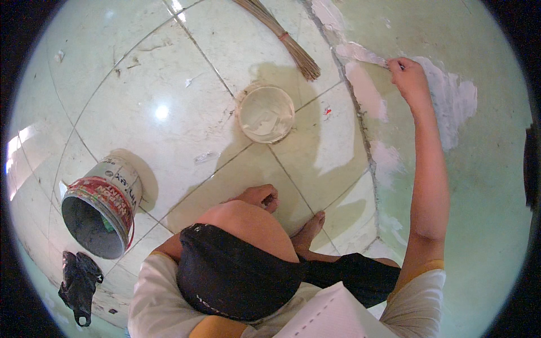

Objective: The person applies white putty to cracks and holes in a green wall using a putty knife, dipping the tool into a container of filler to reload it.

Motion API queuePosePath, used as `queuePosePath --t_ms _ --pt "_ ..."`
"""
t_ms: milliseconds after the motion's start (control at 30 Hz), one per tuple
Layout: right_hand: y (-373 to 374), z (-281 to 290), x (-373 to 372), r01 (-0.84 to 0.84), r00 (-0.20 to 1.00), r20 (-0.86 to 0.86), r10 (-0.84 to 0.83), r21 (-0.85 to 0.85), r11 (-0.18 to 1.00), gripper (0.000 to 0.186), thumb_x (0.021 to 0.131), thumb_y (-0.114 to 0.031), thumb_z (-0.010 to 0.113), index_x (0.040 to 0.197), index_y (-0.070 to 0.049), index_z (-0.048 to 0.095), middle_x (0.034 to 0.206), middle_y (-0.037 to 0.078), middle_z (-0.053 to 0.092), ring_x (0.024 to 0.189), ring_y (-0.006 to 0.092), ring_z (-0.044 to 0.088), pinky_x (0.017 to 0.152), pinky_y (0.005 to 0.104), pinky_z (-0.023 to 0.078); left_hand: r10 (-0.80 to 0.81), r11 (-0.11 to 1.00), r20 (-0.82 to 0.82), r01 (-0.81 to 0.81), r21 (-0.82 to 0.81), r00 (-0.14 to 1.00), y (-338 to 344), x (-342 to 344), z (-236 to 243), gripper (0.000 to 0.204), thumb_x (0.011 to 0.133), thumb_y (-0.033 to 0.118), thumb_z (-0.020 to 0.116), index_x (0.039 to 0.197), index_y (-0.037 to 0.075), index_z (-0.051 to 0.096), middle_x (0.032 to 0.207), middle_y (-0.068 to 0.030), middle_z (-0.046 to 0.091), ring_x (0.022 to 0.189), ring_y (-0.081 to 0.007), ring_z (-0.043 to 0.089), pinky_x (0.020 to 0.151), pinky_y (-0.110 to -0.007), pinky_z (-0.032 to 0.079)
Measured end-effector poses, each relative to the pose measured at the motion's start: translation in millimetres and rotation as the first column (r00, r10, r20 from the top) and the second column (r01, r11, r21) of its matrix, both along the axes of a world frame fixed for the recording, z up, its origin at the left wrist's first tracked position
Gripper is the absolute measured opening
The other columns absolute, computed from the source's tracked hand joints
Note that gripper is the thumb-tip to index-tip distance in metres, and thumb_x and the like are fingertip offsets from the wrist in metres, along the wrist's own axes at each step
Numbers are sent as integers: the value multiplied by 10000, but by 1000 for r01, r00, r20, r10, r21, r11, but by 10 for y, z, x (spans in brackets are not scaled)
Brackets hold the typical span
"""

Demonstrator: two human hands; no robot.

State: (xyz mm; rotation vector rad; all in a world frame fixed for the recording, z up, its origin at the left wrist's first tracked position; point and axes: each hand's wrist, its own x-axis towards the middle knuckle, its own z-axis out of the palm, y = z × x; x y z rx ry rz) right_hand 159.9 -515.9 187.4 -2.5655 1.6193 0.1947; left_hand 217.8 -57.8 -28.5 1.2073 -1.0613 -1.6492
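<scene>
My right hand (408, 79) grips a putty knife, whose blade (363, 54), coated with pale filler, lies against the green wall (462, 203) at its edge along the floor. Pinkish-white patches (366, 90) and a larger whitish smear (451, 101) mark the wall around it. My left hand (261, 197) is down beside my bent knee, fingers curled closed; what they hold, if anything, is hidden. Between my hands and a little to the left, a shallow round container (266, 114) with pale material inside sits on the tiles.
A bundle of thin sticks (290, 45) lies above the container on the tiled floor (129, 84). A paint bucket (101, 188) stands at left, with a black plastic bag (79, 287) below it. My bare foot (310, 228) rests near the wall.
</scene>
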Motion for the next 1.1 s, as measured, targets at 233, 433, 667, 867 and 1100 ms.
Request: queuePosePath --t_ms 233,433,667,867,1100 --pt "-110 -425 199 -5 999 -50 7 45 999 405 887 -340 564 973 24 718 1004 268 685 942 438 659 847 479 511 -5 1000 3 5 -5 1000 -40 25 38 208 899 240 660 946 52 584 831 -131 601 714 -277 589 671 -405 499" --pt "-50 -121 49 8 999 46 -8 -5 1000 425 883 -361 561 984 22 715 1005 265 685 950 429 658 853 474 505 32 999 5 -32 -27 999 0 32 6 188 900 214 658 942 48 583 833 -130 600 715 -276 589 672 -397 498" --pt "-153 -401 291 68 994 82 -75 76 995 437 879 -392 553 937 5 728 932 247 698 897 418 672 811 479 510 47 998 -62 -49 -34 997 -7 29 20 184 913 210 650 960 46 581 833 -122 602 716 -255 592 674 -389 498" --pt "-301 -687 216 130 975 166 -147 109 986 434 873 -379 557 889 22 722 869 248 696 827 427 673 780 492 504 -21 1000 -39 21 19 999 -78 78 92 183 903 207 664 946 50 578 822 -122 597 708 -249 581 674 -388 495" --pt "-110 -201 -51 241 958 115 -261 159 957 430 888 -388 583 846 18 716 721 162 692 569 280 644 599 416 502 18 998 -35 -16 55 999 -3 21 36 194 883 212 667 911 41 579 813 -130 595 706 -270 585 677 -395 498"
